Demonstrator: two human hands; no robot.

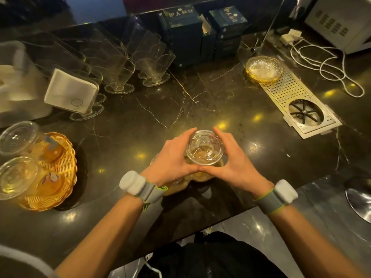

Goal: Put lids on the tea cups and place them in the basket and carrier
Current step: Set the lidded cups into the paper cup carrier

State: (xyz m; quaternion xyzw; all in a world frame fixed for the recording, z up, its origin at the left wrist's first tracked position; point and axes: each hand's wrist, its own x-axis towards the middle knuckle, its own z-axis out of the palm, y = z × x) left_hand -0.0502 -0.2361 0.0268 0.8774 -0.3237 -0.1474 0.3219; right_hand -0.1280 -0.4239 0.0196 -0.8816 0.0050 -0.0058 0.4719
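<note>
A clear plastic cup of amber tea (204,157) stands on the dark marble counter in front of me, with a clear lid (205,147) on top. My left hand (172,157) and my right hand (230,159) wrap around the lid's rim from both sides, thumbs touching at the near side. Another tea cup (174,186) shows partly under my left wrist. At the left, a woven basket (66,171) holds two lidded tea cups (20,137) (18,177).
Clear plastic stands (120,63) and a white paper holder (70,91) sit at the back left. Dark boxes (200,33) stand at the back. A glass dish (263,69) rests on a perforated metal drain tray (297,101) at the right, with white cables (325,63) beyond.
</note>
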